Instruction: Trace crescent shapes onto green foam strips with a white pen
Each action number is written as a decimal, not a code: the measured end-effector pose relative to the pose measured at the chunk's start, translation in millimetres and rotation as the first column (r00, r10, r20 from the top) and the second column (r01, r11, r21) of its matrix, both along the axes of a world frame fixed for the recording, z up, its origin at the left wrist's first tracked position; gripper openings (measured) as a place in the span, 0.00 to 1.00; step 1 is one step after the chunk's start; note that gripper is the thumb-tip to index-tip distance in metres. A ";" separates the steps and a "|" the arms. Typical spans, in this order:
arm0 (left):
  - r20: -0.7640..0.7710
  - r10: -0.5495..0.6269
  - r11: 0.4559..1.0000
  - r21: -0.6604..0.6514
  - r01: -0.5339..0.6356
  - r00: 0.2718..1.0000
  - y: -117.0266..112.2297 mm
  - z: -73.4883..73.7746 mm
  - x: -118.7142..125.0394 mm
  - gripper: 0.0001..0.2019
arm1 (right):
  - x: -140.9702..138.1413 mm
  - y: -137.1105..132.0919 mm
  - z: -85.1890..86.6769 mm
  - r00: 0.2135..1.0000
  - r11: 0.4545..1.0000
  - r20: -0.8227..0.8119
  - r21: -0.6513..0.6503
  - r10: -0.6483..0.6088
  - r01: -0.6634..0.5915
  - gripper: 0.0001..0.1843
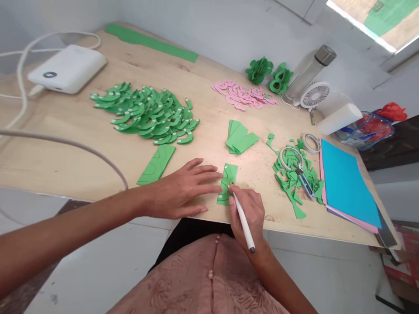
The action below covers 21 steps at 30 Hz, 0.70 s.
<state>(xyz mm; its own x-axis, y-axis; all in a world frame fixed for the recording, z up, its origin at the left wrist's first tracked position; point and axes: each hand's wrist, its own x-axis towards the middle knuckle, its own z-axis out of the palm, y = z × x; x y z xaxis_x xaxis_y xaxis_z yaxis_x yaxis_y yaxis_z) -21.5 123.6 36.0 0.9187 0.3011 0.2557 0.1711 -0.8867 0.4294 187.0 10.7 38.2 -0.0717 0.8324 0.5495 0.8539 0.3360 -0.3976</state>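
A green paper strip (231, 171) with a curved drawn outline lies near the table's front edge. My left hand (183, 187) rests flat with fingers spread, its fingertips at the strip's left edge. In my right hand (250, 209) is a white pen (242, 218), its dark end pointing back toward me and its tip hidden at the strip's right side. To the left lies another green strip (157, 165) with curved lines on it. Several blank green strips (240, 138) are stacked loosely beyond my hands.
Curved green cutouts (150, 113) are heaped at left, pink cutouts (244, 95) at the back. On the right are green scraps (288, 174), a utility knife (305, 181), tape rolls (311, 143) and coloured sheets (350, 183). A white device (68, 67) with cables sits far left.
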 end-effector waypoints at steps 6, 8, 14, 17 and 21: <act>0.180 0.332 0.943 -0.080 -0.323 0.926 -19.6 -4.9 19.7 0.11 | 0.3 0.2 -3.4 1.000 0.999 0.014 0.034 -0.002 0.002 0.14; 0.203 0.459 0.888 -0.132 -0.440 0.865 -25.6 -4.2 27.3 0.11 | 0.5 -0.2 -4.1 1.000 1.000 0.015 0.021 -0.001 0.001 0.14; 0.147 0.596 0.803 -0.110 -0.586 0.789 -29.8 -6.0 46.8 0.09 | 0.3 -1.9 -3.6 1.000 1.000 0.016 0.005 -0.024 0.024 0.15; 0.142 0.596 0.802 -0.083 -0.591 0.790 -28.8 -8.3 52.7 0.07 | 0.6 -2.7 -3.7 1.000 1.000 0.019 0.012 -0.017 0.017 0.14; 0.130 0.581 0.814 -0.053 -0.579 0.804 -28.4 -9.0 55.8 0.06 | 2.0 -3.5 -6.3 0.999 0.999 0.035 0.031 -0.013 0.012 0.13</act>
<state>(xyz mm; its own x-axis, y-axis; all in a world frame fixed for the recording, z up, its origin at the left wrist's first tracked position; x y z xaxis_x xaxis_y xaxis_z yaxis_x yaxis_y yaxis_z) 34.3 95.2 27.0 0.5292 0.7700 0.3565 0.5927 -0.6361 0.4941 189.0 7.2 31.9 -0.0810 0.8163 0.5719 0.8712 0.3367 -0.3572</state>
